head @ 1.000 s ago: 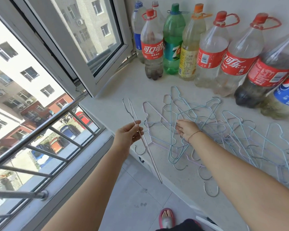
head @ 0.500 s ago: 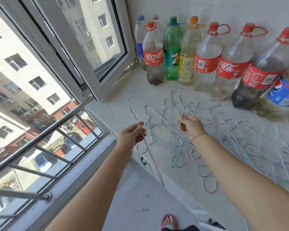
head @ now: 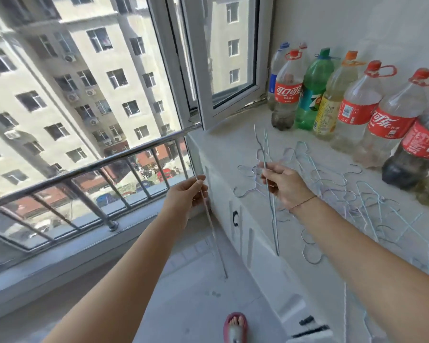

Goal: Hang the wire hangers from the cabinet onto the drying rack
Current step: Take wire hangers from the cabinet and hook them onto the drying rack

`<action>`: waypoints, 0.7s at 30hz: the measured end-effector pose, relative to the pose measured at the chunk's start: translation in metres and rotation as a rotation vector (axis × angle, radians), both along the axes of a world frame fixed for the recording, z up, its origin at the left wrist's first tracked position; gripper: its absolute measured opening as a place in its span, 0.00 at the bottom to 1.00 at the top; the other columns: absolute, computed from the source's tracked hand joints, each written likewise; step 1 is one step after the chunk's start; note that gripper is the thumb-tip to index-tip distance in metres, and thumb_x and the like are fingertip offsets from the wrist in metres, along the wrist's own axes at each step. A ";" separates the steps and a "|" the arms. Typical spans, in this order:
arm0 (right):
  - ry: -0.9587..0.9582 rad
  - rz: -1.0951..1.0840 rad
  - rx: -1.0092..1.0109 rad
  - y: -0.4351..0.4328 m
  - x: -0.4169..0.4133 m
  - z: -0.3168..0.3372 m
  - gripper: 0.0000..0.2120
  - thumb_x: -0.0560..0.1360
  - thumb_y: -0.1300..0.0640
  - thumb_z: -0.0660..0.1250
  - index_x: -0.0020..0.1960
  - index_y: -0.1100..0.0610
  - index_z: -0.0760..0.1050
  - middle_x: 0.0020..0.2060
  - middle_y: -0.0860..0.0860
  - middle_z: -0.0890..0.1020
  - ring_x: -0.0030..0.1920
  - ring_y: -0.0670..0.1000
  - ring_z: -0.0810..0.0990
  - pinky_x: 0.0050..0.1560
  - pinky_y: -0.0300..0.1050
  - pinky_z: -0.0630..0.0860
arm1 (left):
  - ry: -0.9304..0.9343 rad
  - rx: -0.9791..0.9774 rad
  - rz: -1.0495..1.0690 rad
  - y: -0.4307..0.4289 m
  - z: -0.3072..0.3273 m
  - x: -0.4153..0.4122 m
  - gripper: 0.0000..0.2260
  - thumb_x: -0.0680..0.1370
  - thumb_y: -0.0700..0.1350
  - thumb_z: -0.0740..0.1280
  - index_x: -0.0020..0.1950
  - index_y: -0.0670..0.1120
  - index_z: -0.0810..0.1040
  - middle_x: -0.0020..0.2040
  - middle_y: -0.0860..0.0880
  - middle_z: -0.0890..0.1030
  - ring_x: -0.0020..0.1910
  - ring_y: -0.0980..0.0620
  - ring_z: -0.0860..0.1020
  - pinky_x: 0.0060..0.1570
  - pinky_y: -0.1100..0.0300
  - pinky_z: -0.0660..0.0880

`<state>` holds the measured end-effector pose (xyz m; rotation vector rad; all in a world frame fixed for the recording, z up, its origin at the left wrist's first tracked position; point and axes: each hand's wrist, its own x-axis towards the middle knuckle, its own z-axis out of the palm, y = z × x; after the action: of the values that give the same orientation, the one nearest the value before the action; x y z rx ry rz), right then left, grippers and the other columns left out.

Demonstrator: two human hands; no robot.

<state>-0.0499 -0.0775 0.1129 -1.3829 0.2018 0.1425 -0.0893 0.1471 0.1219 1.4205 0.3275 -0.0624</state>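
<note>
My left hand (head: 186,194) pinches a thin wire hanger (head: 214,240), seen edge-on and hanging down over the floor beside the cabinet's left end. My right hand (head: 284,185) grips a second pale blue wire hanger (head: 270,206), lifted off the cabinet top and also edge-on, its hook end pointing up. Behind and right of that hand, a tangled pile of several more wire hangers (head: 352,201) lies on the white cabinet top (head: 228,144). No drying rack is in view.
A row of several large plastic drink bottles (head: 352,115) lines the wall at the back of the cabinet. An open window sash (head: 223,70) juts in at the left of the cabinet. A metal guard rail (head: 84,174) runs along the window. My slippered foot (head: 235,328) stands on the floor.
My right hand has picked a hanger out of the pile and lifted it upright. My left hand has moved left, off the cabinet, with its hanger. The view has swung toward the window.
</note>
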 end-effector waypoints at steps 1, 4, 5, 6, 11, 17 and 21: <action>0.011 0.045 -0.007 0.012 -0.010 0.003 0.11 0.76 0.64 0.62 0.57 0.60 0.76 0.34 0.50 0.77 0.33 0.43 0.74 0.32 0.30 0.71 | 0.000 -0.004 0.034 0.011 0.004 -0.019 0.10 0.79 0.37 0.62 0.58 0.38 0.77 0.37 0.46 0.78 0.36 0.52 0.77 0.37 0.65 0.77; 0.027 0.186 -0.014 0.051 -0.038 0.008 0.10 0.76 0.64 0.61 0.55 0.57 0.77 0.35 0.50 0.77 0.32 0.43 0.74 0.30 0.30 0.70 | 0.003 -0.004 0.141 0.047 0.012 -0.074 0.09 0.79 0.37 0.62 0.57 0.39 0.78 0.38 0.47 0.78 0.37 0.52 0.77 0.40 0.63 0.76; 0.030 0.231 -0.015 0.065 -0.046 0.009 0.09 0.76 0.64 0.62 0.54 0.56 0.77 0.34 0.50 0.78 0.33 0.43 0.74 0.31 0.31 0.70 | 0.003 0.000 0.175 0.061 0.013 -0.092 0.09 0.79 0.38 0.62 0.57 0.40 0.78 0.38 0.47 0.78 0.37 0.52 0.77 0.40 0.63 0.76; 0.034 0.274 -0.011 0.081 -0.055 0.010 0.09 0.76 0.64 0.62 0.52 0.55 0.78 0.34 0.49 0.78 0.34 0.44 0.75 0.33 0.33 0.69 | 0.000 0.002 0.211 0.075 0.014 -0.110 0.09 0.79 0.38 0.62 0.57 0.40 0.78 0.37 0.47 0.78 0.36 0.52 0.77 0.40 0.63 0.76; 0.040 0.519 0.013 0.181 -0.107 0.016 0.09 0.76 0.64 0.62 0.52 0.56 0.78 0.31 0.49 0.78 0.32 0.45 0.73 0.29 0.33 0.68 | 0.002 0.003 0.412 0.153 0.016 -0.207 0.08 0.79 0.39 0.62 0.55 0.42 0.79 0.38 0.48 0.78 0.35 0.55 0.78 0.36 0.66 0.76; 0.035 0.837 0.045 0.320 -0.200 0.036 0.08 0.76 0.63 0.63 0.49 0.55 0.79 0.32 0.49 0.78 0.32 0.45 0.73 0.28 0.32 0.70 | -0.051 -0.041 0.664 0.243 0.025 -0.337 0.10 0.78 0.38 0.63 0.58 0.44 0.77 0.37 0.48 0.78 0.31 0.58 0.78 0.32 0.66 0.75; 0.032 1.013 0.073 0.411 -0.275 0.045 0.08 0.75 0.63 0.64 0.49 0.55 0.80 0.32 0.48 0.79 0.33 0.45 0.74 0.34 0.37 0.69 | -0.089 -0.067 0.786 0.304 0.035 -0.431 0.12 0.77 0.33 0.62 0.57 0.47 0.76 0.38 0.47 0.77 0.28 0.59 0.77 0.30 0.67 0.75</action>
<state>-0.3252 0.3332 0.1583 -1.2989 -0.4938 0.9981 -0.5207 0.4513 0.1564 1.1427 0.7792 0.6227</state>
